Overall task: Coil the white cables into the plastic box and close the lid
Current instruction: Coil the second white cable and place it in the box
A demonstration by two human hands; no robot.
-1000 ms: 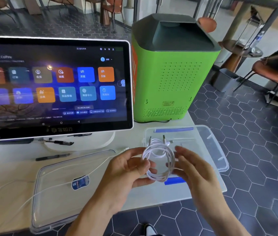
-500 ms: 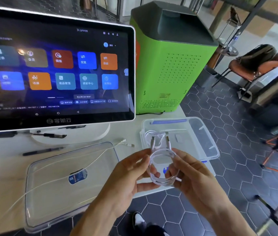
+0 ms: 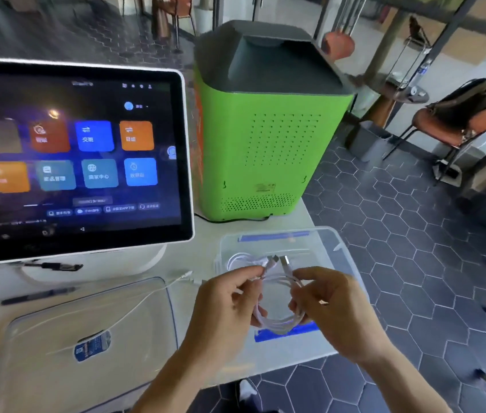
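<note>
A coiled white cable [image 3: 277, 318] hangs between both hands, its two plugs sticking up at the top. My left hand [image 3: 224, 308] pinches the coil's left side and my right hand [image 3: 334, 305] grips its right side. Both hold it just above the clear plastic box [image 3: 334, 251], which stands open on the table's right end with blue clips. Another coiled white cable [image 3: 238, 259] lies inside the box at its left. The clear lid [image 3: 57, 368] with a blue sticker lies flat at the front left. A loose white cable [image 3: 134, 302] runs across the lid.
A touchscreen terminal [image 3: 80, 156] on a white stand fills the left. A green machine [image 3: 265, 138] stands behind the box. A black pen [image 3: 37, 295] lies in front of the terminal. The table edge runs close to the box's right side; chairs stand beyond.
Both hands have carried the coiled cable a little forward, over the open box. The view has shifted with my head.
</note>
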